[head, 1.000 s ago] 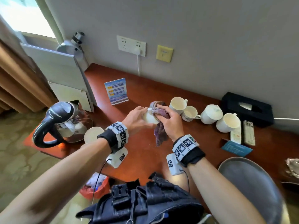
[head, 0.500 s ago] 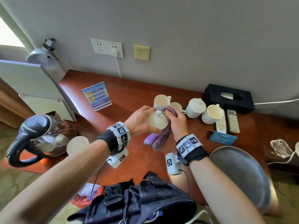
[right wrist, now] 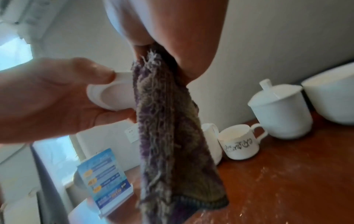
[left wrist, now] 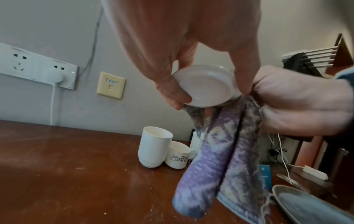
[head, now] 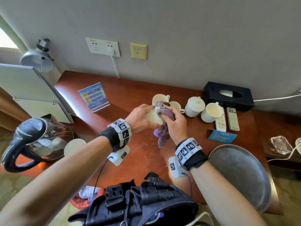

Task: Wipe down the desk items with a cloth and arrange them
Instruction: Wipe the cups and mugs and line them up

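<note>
We hold the lid [left wrist: 204,86] in our left hand [head: 140,118], underside toward us; our right hand [head: 175,126] grips the cloth [left wrist: 220,163] against its right edge, above the desk [head: 143,154].

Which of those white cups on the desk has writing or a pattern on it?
The small handled cup, standing between the tall plain cup and the lidded cup. Dark decoration runs round its side; the others look plain white.

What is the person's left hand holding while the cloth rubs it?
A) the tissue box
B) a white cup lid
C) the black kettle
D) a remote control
B: the left hand grips a round white lid, while the right hand presses the purple cloth against it.
</note>
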